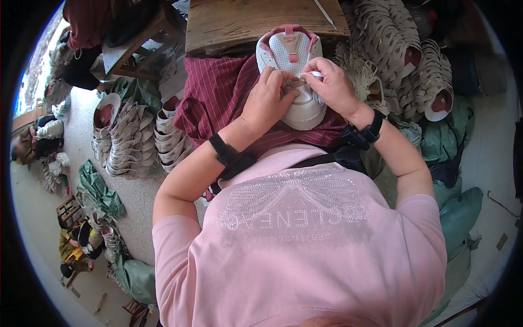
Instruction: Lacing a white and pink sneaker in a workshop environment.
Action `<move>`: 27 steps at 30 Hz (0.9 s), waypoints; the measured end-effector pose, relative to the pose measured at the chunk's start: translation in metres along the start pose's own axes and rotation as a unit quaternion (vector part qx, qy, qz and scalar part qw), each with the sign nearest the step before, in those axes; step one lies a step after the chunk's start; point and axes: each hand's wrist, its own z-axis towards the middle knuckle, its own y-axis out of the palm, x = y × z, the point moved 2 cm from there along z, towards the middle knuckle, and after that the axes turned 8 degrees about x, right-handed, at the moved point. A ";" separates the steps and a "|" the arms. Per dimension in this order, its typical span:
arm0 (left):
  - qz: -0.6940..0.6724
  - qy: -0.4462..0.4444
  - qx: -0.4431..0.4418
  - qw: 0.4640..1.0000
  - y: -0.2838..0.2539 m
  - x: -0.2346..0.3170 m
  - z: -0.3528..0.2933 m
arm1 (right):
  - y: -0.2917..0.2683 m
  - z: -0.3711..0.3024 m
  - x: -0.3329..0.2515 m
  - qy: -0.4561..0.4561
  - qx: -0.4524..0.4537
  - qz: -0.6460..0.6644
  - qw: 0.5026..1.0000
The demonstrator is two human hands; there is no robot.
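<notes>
A white sneaker (298,113) with pink trim lies across my lap on maroon striped cloth (218,92), its toe pointing toward me and its heel at the wooden table's edge. Over the lacing area, my left hand (271,98) is closed in a pinch, the thumb tip near the eyelets. Facing it, my right hand (333,87) pinches a white shoelace (315,74) between thumb and fingers. The lace between the two hands is thin and partly hidden by my fingers. Beside my right hand hangs a bundle of pale laces (357,76).
Beyond the shoe stands a wooden table (234,24) with a thin white tool (326,13) on it. Stacked shoes (131,141) fill the floor at left; more stacks (395,43) rise at right. Green sacks (460,212) lie along the right. Other people (81,240) sit far left.
</notes>
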 end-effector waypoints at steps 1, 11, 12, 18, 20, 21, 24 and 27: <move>0.000 -0.003 -0.007 1.000 0.000 -0.001 0.000 | 0.000 0.000 0.000 0.000 0.000 0.000 1.000; -0.029 -0.007 -0.027 0.999 -0.002 0.000 0.000 | 0.001 -0.008 -0.004 -0.008 0.016 -0.092 0.996; -0.030 -0.008 -0.028 0.999 -0.002 -0.001 0.000 | 0.003 -0.008 -0.004 -0.012 0.017 -0.079 0.997; -0.034 -0.003 -0.022 0.999 0.002 -0.005 0.000 | 0.007 -0.006 -0.007 -0.059 -0.030 -0.058 0.996; -0.037 -0.004 -0.025 0.999 0.001 -0.003 0.001 | 0.002 -0.004 -0.012 -0.049 -0.022 -0.051 0.997; -0.036 -0.006 -0.024 0.999 0.000 -0.003 0.001 | 0.001 -0.003 -0.013 -0.038 -0.015 -0.045 0.998; -0.042 -0.011 -0.026 0.999 0.000 -0.003 0.001 | 0.005 -0.002 -0.013 -0.054 -0.012 -0.060 0.997; -0.027 -0.009 -0.032 0.999 -0.001 -0.003 0.001 | 0.007 0.001 -0.010 -0.075 -0.030 -0.077 0.994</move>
